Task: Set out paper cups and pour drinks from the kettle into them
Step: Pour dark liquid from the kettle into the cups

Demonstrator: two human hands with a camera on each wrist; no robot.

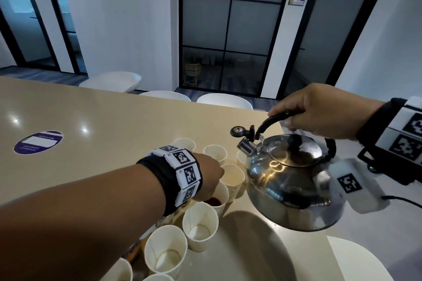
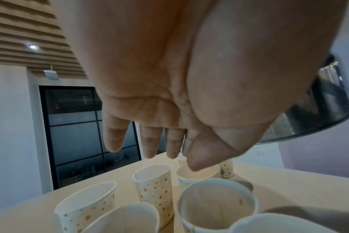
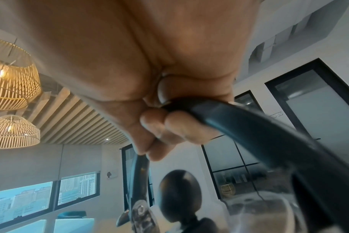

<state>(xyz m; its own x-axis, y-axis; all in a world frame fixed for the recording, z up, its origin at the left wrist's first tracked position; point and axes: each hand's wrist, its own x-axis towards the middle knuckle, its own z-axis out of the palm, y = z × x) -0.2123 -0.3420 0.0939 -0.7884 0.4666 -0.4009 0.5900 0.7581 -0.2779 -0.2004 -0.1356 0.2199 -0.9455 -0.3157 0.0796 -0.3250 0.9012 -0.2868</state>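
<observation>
Several white dotted paper cups (image 1: 200, 226) stand clustered on the beige table (image 1: 102, 116). One cup (image 1: 214, 201) holds dark liquid. My left hand (image 1: 212, 178) reaches over the cluster; its thumb and forefinger (image 2: 189, 157) pinch the rim of a pale empty cup (image 1: 233, 177), the other fingers hanging straight. My right hand (image 1: 306, 112) grips the black handle (image 3: 249, 126) of a steel kettle (image 1: 290, 180), held in the air right of the cups. Its spout (image 1: 244, 146) points toward them with the cap flipped up. No stream shows.
White chairs (image 1: 225, 100) line the table's far side and another (image 1: 356, 260) sits at the near right. A purple round sticker (image 1: 37, 142) lies on the table at the left. The table's right edge runs just under the kettle. A black cable (image 1: 399, 198) trails from my right wrist.
</observation>
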